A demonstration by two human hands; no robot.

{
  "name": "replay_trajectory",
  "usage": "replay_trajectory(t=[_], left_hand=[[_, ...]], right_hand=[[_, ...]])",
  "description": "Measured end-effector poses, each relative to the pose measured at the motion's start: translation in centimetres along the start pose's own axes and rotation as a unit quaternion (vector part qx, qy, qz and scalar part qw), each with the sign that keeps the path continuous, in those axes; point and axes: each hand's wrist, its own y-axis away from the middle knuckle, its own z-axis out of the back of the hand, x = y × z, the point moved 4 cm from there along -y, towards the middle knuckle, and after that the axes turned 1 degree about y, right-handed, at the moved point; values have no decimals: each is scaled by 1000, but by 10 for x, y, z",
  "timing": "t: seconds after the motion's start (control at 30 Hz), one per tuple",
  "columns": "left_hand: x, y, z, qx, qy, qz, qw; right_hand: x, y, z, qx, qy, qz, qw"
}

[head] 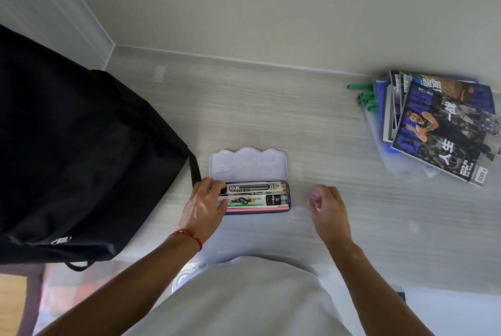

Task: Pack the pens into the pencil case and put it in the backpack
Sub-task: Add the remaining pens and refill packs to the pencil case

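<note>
A: Status on the packing?

B: Pencil case sits open near the front edge of the desk, lid folded back. Pens already lie in the tray, packaged ones plus a few loose pastel ones. Left hand rests on the case's left end, fingers curled over its edge. Right hand is just right of the case, pinching a small pink thing, too blurred to identify.

A: What's left?

B: My read: last item in, lid shut, then into the backpack, which stands at the desk's left edge, touching distance from the case. Can't tell if it's unzipped.

A: Any labels?

B: Pen packaging has print, too small to read. Magazines at the back-right corner show large Chinese characters and a barcode. Green sticks beside them, unlabelled.
</note>
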Motion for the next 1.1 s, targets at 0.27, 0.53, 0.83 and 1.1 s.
replay_trajectory(t=[0.27,0.53,0.83,1.1], left_hand=[[8,4,1,2,1,6,1000],[14,3,0,-13,46,46,998],[27,-22,3,24,348,355,867],[9,-57,-5,49,446,375,811]], right_hand=[[53,-18,-16,56,-56,146,986],[46,-21,-16,21,-58,139,988],[37,-38,-27,124,-182,-97,971],[25,-57,-12,86,-207,-181,958]])
